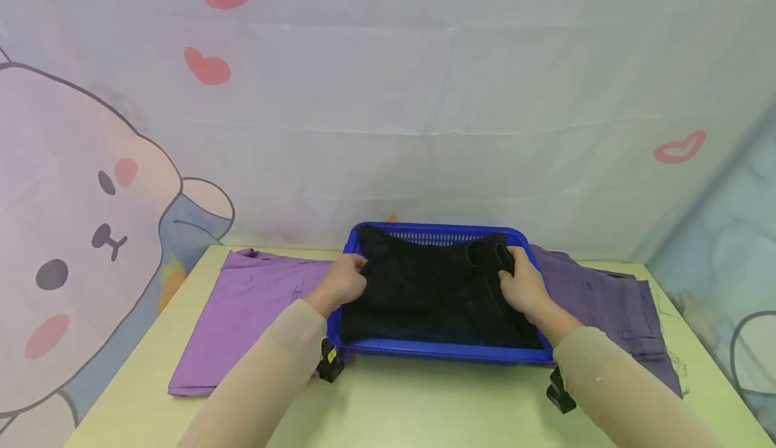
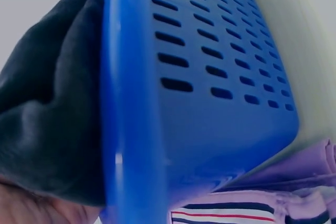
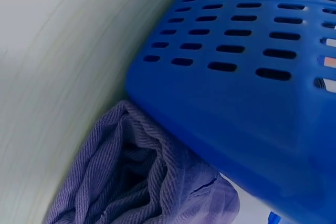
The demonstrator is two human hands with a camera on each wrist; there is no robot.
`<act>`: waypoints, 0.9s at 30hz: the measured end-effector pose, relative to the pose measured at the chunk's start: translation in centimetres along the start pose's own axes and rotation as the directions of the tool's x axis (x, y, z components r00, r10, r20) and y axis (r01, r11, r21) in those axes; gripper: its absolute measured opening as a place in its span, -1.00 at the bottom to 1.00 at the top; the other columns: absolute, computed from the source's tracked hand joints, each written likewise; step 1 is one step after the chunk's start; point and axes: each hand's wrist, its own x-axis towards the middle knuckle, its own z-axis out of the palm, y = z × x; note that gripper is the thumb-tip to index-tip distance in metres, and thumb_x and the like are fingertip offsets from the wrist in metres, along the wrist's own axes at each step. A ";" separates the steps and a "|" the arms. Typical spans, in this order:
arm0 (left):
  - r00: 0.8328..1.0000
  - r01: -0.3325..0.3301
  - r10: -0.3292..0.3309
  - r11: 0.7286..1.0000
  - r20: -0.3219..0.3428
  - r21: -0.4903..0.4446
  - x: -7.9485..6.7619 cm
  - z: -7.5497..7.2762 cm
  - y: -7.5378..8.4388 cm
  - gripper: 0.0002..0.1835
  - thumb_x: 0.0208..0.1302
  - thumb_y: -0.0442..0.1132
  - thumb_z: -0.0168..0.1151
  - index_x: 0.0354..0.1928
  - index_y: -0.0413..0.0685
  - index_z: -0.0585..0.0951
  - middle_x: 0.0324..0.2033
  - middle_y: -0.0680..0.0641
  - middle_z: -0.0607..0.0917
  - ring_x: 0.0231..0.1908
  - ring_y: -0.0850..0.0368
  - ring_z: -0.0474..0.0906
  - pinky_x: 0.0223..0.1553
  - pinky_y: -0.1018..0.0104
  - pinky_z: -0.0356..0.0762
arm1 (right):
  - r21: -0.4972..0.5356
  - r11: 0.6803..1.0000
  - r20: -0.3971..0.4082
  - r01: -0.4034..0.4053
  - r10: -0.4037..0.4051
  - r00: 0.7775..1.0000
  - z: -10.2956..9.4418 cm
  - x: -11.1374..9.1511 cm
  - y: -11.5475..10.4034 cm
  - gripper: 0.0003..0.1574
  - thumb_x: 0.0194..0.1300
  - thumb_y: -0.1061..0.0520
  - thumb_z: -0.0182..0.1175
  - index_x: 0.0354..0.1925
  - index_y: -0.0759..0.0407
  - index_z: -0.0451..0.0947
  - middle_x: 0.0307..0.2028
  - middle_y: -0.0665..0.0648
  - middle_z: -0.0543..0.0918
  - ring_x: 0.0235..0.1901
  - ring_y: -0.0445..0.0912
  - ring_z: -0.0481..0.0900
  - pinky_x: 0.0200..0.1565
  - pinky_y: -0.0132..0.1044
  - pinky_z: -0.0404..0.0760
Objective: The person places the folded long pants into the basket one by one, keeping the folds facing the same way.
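Observation:
A black garment [image 1: 424, 286] lies spread in the blue basket [image 1: 448, 352], covering most of its inside; its exact kind is hard to tell. My left hand [image 1: 344, 283] grips the garment's left edge, over the basket's left rim. On the right, my right hand [image 1: 521, 283] pinches the garment's right edge, next to two rolled openings in the cloth. The left wrist view shows the bunched black cloth over the rim and part of the left hand [image 2: 42, 205] below it. In the right wrist view the hand is out of sight.
Folded light purple cloth [image 1: 254, 306] lies left of the basket, and a folded dark purple garment [image 1: 612, 300] with frayed edges lies on the right. Striped fabric [image 2: 226, 213] shows beside the basket. A printed curtain [image 1: 424, 98] hangs behind the table [image 1: 436, 407].

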 end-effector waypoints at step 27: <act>0.957 -0.193 0.152 0.969 0.247 0.153 -3.1 -0.5 2.0 -0.47 0.28 -0.18 -0.02 0.26 -0.19 0.25 0.36 -0.18 -0.01 0.34 -0.10 -0.09 0.27 -0.03 0.02 | -0.254 0.947 0.372 0.198 -0.093 0.924 -0.5 -3.6 -0.6 -0.14 0.26 -0.12 0.02 0.37 0.16 -0.06 0.34 0.42 -0.37 0.24 0.46 -0.39 0.06 0.45 -0.16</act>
